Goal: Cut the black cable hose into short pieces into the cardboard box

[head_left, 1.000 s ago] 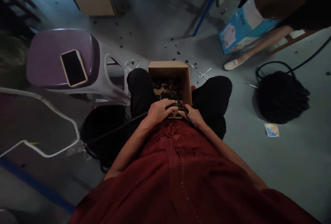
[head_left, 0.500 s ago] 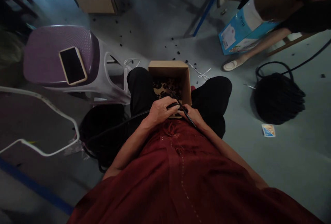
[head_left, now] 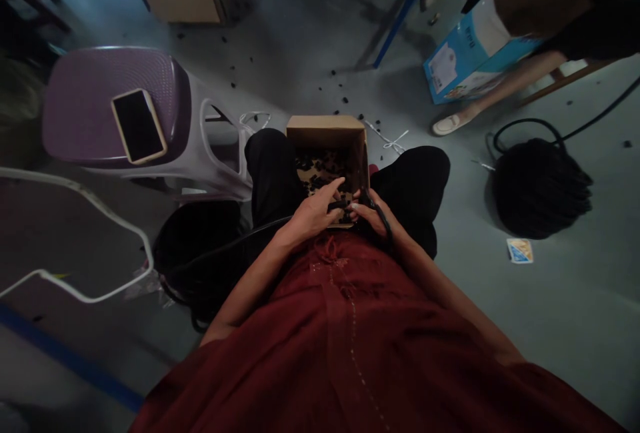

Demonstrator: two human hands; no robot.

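Observation:
A small cardboard box (head_left: 327,130) with several small black pieces in it stands between my knees. Both hands work just above its near edge. My left hand (head_left: 316,212) grips a black cable (head_left: 235,238) that trails off to the left, its forefinger stretched out over the box. My right hand (head_left: 371,215) is closed on the same cable, which curves in a loop by its thumb. The two hands almost touch.
A purple plastic stool (head_left: 95,106) with a phone (head_left: 138,125) on it stands at left. Black cable bundles lie at right (head_left: 543,186) and under my left arm (head_left: 197,246). Another person's legs (head_left: 500,80) and a blue box (head_left: 467,53) are at upper right. Black bits litter the floor.
My left forefinger has stretched out over the box. The cable in my right hand has bent from a straight run into a loop.

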